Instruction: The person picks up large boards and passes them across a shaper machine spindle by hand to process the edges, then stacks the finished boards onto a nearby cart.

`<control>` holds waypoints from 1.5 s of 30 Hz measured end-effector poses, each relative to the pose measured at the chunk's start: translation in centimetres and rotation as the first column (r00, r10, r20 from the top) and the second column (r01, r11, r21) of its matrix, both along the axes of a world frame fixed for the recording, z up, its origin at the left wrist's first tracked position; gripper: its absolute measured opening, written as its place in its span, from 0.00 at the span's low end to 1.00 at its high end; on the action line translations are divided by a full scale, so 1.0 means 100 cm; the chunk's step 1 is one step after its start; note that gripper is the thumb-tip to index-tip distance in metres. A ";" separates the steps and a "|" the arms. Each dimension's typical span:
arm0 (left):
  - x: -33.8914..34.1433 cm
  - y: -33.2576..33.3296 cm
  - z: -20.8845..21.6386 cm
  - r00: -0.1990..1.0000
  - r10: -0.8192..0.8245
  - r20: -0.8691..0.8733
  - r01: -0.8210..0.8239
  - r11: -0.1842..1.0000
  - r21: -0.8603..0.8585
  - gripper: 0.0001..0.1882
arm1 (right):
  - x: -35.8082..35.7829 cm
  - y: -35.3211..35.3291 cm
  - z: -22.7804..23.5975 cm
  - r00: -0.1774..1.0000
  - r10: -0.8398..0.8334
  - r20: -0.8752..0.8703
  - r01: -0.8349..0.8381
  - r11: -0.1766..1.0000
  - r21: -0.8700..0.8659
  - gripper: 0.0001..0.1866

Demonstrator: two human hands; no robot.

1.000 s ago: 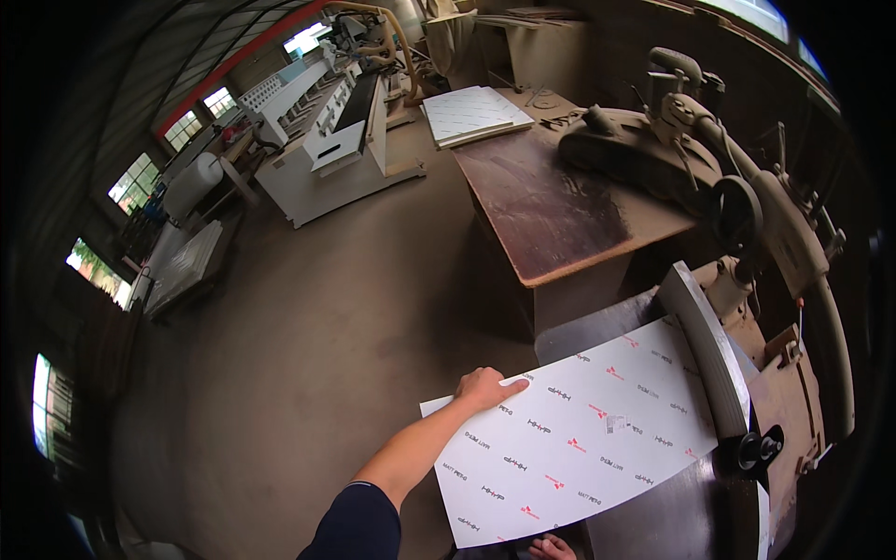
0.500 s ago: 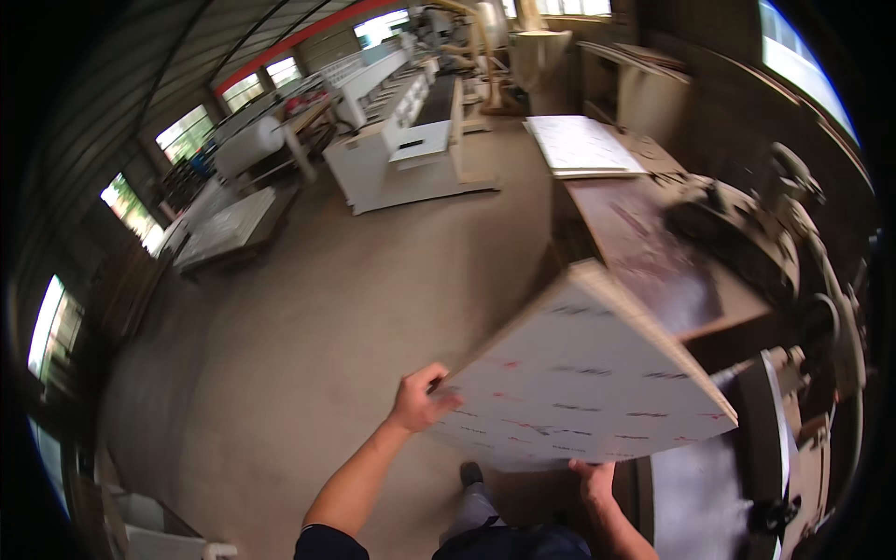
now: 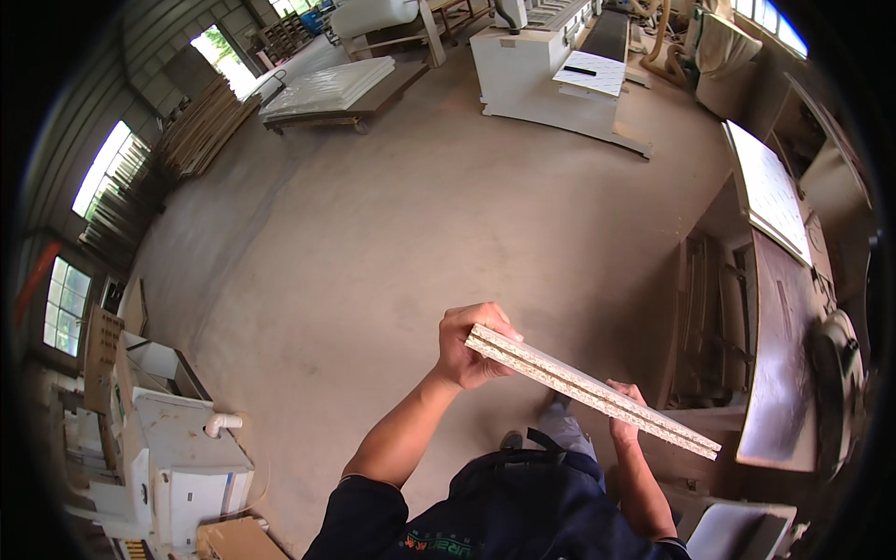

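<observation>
1. Dusty concrete floor (image 3: 401, 215): spreads across the middle of the view, below the lifted board.
2. Long white machine (image 3: 532, 70) with a dark bed, at far top right of centre. Carries a pale panel with a black slot at its near end.
3. Brown-topped worktable (image 3: 775, 345), along the right side; shiny in places. White patterned sheets (image 3: 770, 196) stacked at its far end.
4. Plastic-wrapped stack of pale panels (image 3: 327, 84), on a low platform at upper left.
5. Boxy grey-white unit (image 3: 191, 448), at lower left, with a white pipe elbow at its side.
6. Particleboard (image 3: 588, 387): held off the floor in front of the body, seen almost edge-on, sloping down to the right. Shows two speckled layers with a dark line between; cannot tell whether one grooved piece or two pieces together.
7. Left hand (image 3: 467, 345): curled firmly around the upper left end of the particleboard, fingers over the top side, rest of hand below.
8. Right hand (image 3: 625, 411): closed on the particleboard toward its lower right end, partly hidden behind the edge; cannot tell exact finger positions.
</observation>
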State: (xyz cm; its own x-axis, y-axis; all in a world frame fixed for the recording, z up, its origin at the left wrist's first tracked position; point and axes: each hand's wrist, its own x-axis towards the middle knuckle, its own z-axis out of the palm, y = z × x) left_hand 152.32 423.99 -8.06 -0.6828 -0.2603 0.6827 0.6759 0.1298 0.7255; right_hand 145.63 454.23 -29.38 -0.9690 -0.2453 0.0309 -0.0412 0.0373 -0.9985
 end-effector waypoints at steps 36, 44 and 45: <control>-0.585 -0.406 -0.032 0.927 0.374 0.027 -0.372 0.926 -0.062 0.28 | -0.717 -0.434 -0.040 0.715 0.614 -0.334 -0.442 0.767 0.465 0.16; -0.701 -0.499 -0.043 0.755 0.652 0.060 -0.630 0.748 -0.210 0.27 | -0.975 -0.460 -0.057 0.989 0.143 0.028 -0.108 0.585 0.804 0.13; -0.716 -0.509 -0.048 0.734 0.676 0.064 -0.648 0.726 -0.230 0.26 | -1.017 -0.474 -0.056 0.992 0.129 0.005 -0.077 0.563 0.823 0.13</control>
State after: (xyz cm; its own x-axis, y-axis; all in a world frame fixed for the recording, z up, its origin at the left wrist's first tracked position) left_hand 80.77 373.08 -12.88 -0.4701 -0.5635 0.6793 0.2663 0.6433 0.7178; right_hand 43.93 406.78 -34.97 -0.9388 -0.2880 -0.1890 -0.1468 0.8309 -0.5367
